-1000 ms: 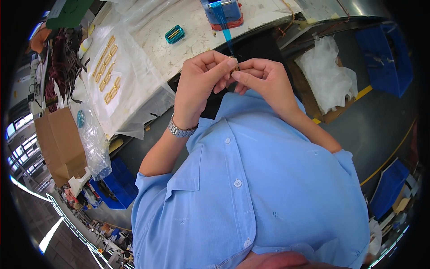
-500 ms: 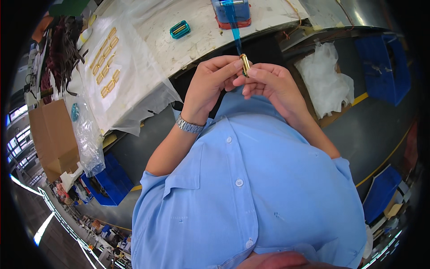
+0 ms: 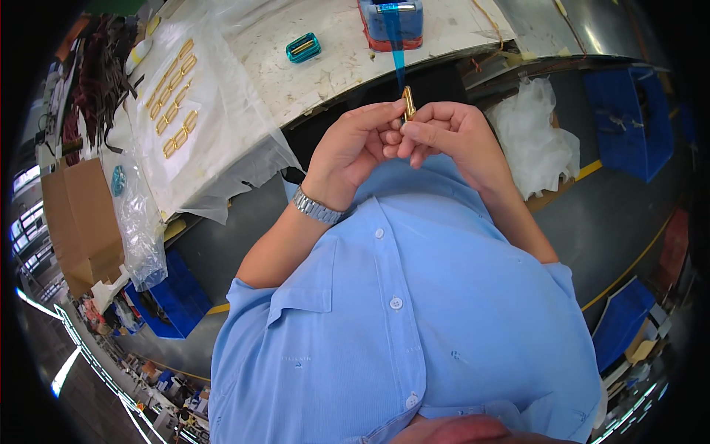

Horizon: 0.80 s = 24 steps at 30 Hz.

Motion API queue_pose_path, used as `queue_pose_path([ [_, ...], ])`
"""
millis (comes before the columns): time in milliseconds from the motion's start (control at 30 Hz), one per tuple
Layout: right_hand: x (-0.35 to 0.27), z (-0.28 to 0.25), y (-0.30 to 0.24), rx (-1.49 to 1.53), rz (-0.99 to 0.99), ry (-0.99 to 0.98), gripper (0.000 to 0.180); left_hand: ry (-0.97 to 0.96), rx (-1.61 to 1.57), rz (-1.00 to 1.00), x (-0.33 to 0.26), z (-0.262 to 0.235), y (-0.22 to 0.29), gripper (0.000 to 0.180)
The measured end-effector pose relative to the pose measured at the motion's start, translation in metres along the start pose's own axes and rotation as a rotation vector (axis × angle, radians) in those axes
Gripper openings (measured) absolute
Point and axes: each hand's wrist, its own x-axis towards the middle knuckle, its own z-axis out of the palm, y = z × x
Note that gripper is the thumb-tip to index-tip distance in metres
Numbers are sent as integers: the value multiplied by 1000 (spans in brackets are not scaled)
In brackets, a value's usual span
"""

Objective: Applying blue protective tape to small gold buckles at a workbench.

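In front of my chest, both hands pinch one small gold metal buckle. My left hand grips its left side with thumb and fingers; a metal-banded watch circles that wrist. My right hand has thumb and fingers closed at its lower right. A translucent blue film strip runs from the blue block-shaped holder with a red base down to the buckle. Fingers hide where strip and buckle meet. A teal-wrapped gold buckle lies on the worktable to the left of the holder.
Several gold buckles lie in rows on white sheeting at the left of the worktable. Dark straps hang far left, above a cardboard box. Blue bins stand on the floor, and white film fills a box at right.
The buckle has turned slightly and moved a little to the right and up between my fingers. My right hand's fingers have shifted their hold. The blue strip still runs to the buckle.
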Motion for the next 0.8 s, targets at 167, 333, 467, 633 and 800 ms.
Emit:
queue_pose_path([
  [167, 9, -1, -4, -493, -179, 204, 27, 133, -154, -97, -4, 7, 5, 22],
  [333, 26, -9, 3, -374, -336, 133, 54, 82, -347, -124, -1, -1, 2, 20],
  [467, 28, -6, -1, -197, -247, 79, 59, 61, -407, -145, 0, -2, 4, 20],
  [633, 30, -2, -5, -150, -207, 40, 52, -20, -547, -191, 1, -9, 5, 15],
  [800, 32, 2, -7, -127, -204, 45, 46, 0, -647, -207, 0, -2, 9, 10],
])
